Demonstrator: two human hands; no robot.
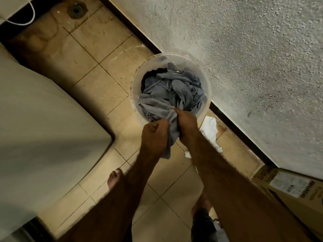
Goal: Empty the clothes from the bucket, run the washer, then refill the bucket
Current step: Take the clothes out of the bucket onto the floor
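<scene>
A translucent white bucket stands on the tiled floor against the rough wall. It holds a heap of grey-blue and dark clothes. A grey garment trails out over the bucket's near rim. My left hand and my right hand both grip that garment just in front of the rim, fingers curled round the bunched cloth, and an end of it hangs down between my wrists. The white washer fills the left side of the view.
A crumpled white cloth or paper lies on the floor right of the bucket. A cardboard box stands at the lower right by the wall. A floor drain and a white cable are at the top left. My bare feet are below.
</scene>
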